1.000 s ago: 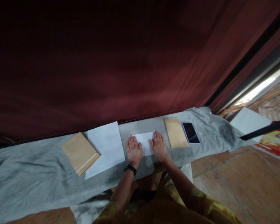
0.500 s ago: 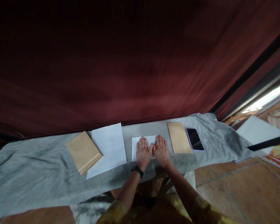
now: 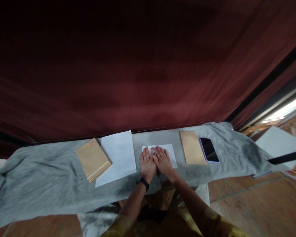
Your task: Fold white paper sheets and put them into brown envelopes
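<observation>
A small white sheet of paper (image 3: 172,156), seemingly folded, lies on the grey cloth in front of me. My left hand (image 3: 148,164) rests flat on its left part, fingers stretched out and pointing away from me. Beside it, my right hand (image 3: 163,161) presses flat on the middle of the sheet, its fingers slanting to the left. The two thumbs come close together or overlap. To the right lies a single brown envelope (image 3: 192,148). On the left a larger white sheet (image 3: 120,154) sits partly under a stack of brown envelopes (image 3: 92,158).
A phone (image 3: 209,149) with a pale purple edge lies right of the single envelope. The long narrow surface is covered by a wrinkled grey cloth (image 3: 51,177). Behind it rises a dark red curtain-like wall (image 3: 148,82). Tiled floor (image 3: 268,200) shows at the lower right.
My right hand has slid left across the white paper, close against my left hand, baring the paper's right end. My left hand has shifted to the paper's left edge. The view has moved slightly.
</observation>
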`<action>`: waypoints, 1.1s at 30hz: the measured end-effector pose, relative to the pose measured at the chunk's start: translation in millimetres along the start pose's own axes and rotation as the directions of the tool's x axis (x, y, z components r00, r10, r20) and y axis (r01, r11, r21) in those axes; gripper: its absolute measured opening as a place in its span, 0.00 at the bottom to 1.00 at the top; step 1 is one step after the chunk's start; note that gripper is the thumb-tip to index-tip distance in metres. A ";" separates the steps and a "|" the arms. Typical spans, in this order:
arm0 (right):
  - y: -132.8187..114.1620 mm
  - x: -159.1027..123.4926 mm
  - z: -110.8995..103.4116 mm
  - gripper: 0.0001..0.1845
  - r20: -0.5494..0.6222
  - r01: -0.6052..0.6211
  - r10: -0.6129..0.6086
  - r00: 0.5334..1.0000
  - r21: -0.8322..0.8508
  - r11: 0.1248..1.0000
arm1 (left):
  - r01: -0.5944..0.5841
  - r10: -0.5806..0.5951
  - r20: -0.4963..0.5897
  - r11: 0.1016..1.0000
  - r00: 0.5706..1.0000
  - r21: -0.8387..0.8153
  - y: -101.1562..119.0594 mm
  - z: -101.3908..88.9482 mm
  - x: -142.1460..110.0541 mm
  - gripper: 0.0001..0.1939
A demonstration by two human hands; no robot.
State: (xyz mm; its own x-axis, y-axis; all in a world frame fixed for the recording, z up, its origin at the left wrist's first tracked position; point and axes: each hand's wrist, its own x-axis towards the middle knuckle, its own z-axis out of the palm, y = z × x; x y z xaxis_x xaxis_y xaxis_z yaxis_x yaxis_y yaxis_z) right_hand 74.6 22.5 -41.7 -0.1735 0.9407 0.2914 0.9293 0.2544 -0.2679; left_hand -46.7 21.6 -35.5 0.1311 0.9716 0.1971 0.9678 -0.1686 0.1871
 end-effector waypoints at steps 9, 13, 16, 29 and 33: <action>16.9 -12.9 -1.2 0.29 -0.076 -0.049 0.041 0.996 -0.096 0.994 | 0.029 -0.029 -0.023 1.000 0.999 0.009 0.6 3.3 -0.8 0.30; 27.1 -20.7 -3.0 0.30 -0.109 -0.107 0.095 0.990 -0.118 0.987 | 0.051 -0.051 -0.036 0.999 0.998 -0.004 1.3 2.5 -0.6 0.30; 33.4 -25.7 -4.9 0.32 -0.116 -0.125 0.111 0.987 -0.124 0.984 | 0.058 -0.058 -0.050 0.998 0.997 -0.005 2.4 2.0 -0.3 0.31; 34.4 -29.6 -10.9 0.33 -0.101 -0.137 0.123 0.987 -0.145 0.980 | 0.054 -0.059 -0.096 0.997 0.994 -0.057 9.9 0.5 -14.6 0.32; 36.7 -32.4 -10.9 0.32 -0.057 -0.122 0.114 0.992 -0.166 0.979 | -0.106 0.105 -0.012 0.986 0.994 -0.130 40.4 -0.9 -6.3 0.33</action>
State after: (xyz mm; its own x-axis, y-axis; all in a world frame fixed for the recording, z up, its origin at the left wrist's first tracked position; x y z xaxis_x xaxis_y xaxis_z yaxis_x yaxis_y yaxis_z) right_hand 117.9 -1.0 -51.0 -0.0472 0.9493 0.3108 0.9846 0.0967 -0.1456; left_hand -8.6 8.6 -28.3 0.2295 0.9464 0.2271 0.9124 -0.2904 0.2885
